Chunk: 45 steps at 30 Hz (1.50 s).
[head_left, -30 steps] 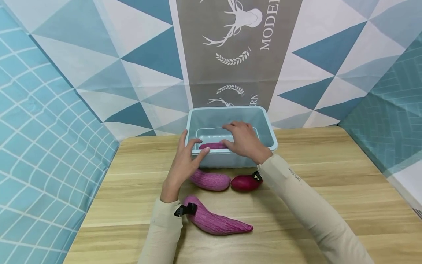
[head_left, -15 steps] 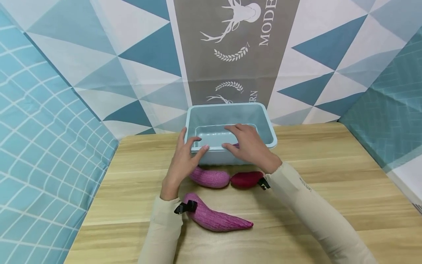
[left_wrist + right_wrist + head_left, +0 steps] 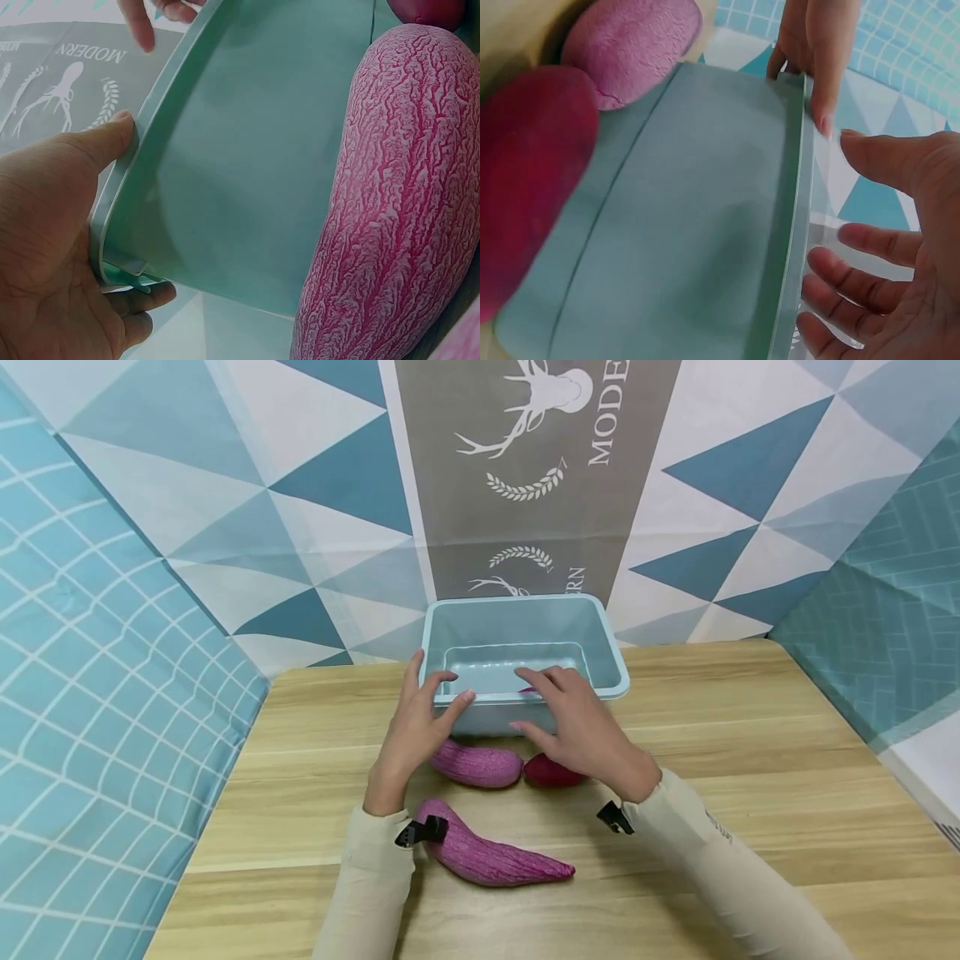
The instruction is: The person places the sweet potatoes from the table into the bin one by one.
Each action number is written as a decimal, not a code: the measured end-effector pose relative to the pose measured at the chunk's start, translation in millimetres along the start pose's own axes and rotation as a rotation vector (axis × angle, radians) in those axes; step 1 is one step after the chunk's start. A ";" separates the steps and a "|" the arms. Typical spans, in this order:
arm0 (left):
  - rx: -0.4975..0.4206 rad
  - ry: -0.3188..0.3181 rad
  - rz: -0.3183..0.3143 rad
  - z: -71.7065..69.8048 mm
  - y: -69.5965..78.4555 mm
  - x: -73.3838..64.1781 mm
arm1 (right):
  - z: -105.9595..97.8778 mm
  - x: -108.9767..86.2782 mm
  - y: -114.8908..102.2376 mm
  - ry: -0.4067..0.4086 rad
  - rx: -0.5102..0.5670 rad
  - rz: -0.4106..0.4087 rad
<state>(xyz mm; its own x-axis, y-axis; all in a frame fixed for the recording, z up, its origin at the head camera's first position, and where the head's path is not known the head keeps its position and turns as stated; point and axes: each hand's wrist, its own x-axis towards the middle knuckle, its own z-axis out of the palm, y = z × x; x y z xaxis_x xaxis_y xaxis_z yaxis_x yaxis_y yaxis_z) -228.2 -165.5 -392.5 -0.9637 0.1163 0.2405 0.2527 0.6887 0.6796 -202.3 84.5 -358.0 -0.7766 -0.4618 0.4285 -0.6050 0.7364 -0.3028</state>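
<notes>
My left hand (image 3: 411, 727) grips the front left corner of a light blue plastic bin (image 3: 491, 720); in the left wrist view the thumb lies on its rim and fingers curl round the corner. My right hand (image 3: 588, 727) hovers at the bin's front rim, fingers spread, thumb outside, holding nothing. Only a sliver of a purple piece (image 3: 529, 690) shows inside the bin; the front wall and right hand hide the rest. Before the bin lie a mottled pink-purple vegetable-like piece (image 3: 480, 767) and a smooth dark red one (image 3: 551, 772), partly behind my right hand.
Nearer on the wooden table (image 3: 712, 860) lies a wrinkled, tapered purple piece (image 3: 495, 856), partly under the left wrist's black camera mount (image 3: 422, 832). A patterned wall sheet (image 3: 525, 510) rises right behind the bin.
The purple piece in the bin has shifted right, largely out of sight. My right hand has left it and drawn back toward me over the front rim. My left hand stays on the corner.
</notes>
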 end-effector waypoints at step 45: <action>0.001 -0.002 -0.001 -0.7 1.8 0.0 | 48.6 -62.9 44.8 -0.215 0.091 0.167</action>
<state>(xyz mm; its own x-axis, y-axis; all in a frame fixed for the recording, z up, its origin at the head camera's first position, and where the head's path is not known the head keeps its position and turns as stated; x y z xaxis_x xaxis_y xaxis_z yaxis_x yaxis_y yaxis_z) -227.7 -164.7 -390.8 -0.9641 0.1171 0.2382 0.2516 0.6895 0.6792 -189.1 122.4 -439.9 -0.8804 -0.4393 0.1788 -0.4713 0.7679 -0.4338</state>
